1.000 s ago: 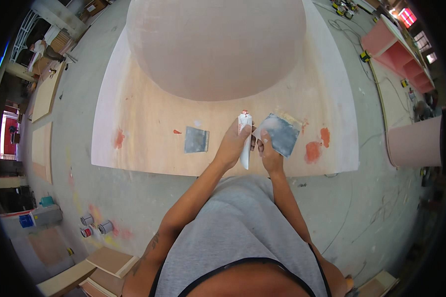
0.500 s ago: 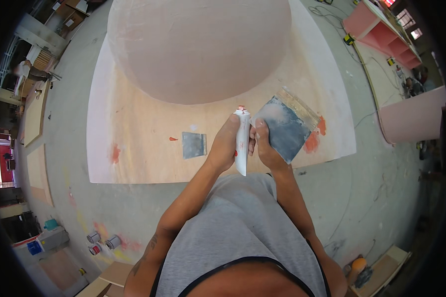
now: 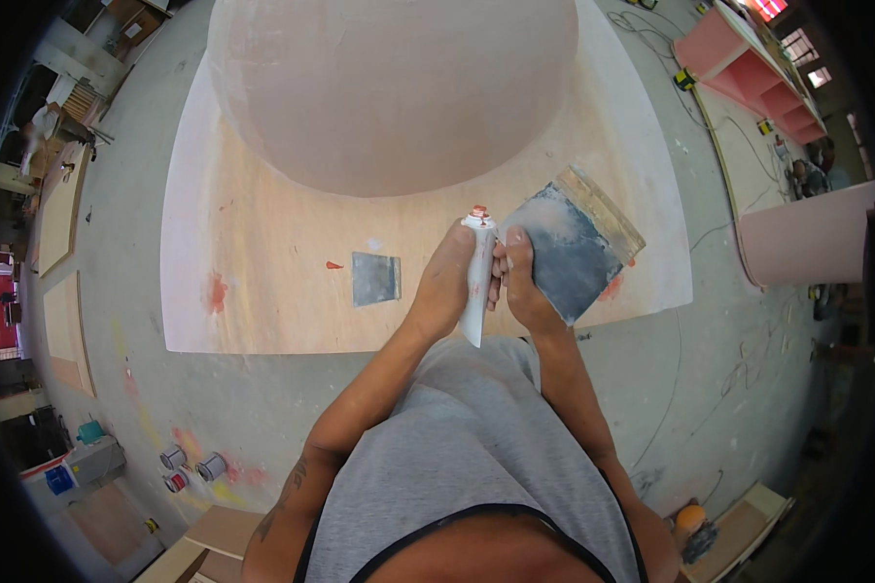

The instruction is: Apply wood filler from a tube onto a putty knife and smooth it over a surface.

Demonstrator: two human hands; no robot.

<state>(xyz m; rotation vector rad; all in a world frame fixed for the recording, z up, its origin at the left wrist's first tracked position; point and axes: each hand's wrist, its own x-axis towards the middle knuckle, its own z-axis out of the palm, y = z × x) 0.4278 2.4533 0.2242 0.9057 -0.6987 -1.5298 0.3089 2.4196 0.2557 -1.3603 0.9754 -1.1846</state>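
White tube (image 3: 474, 296) and grey scraper (image 3: 578, 257), mid-frame.
Fingers of the left hand (image 3: 445, 282) clasp the tube, apparently leaving its red-smeared end free; the right hand (image 3: 528, 291) pinches the scraper, likely angled aside for clearance. A smaller scraper (image 3: 374, 279) lies centre-left on the surface (image 3: 292, 316).

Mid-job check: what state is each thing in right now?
White tube: reddish residue at its top, cap unclear
Large scraper: blade smeared pale
Small scraper: lying flat, unheld
Wooden board: stained orange-red in spots
Left hand: closed around the tube
Right hand: gripping the large scraper
Cans: standing, lids unclear
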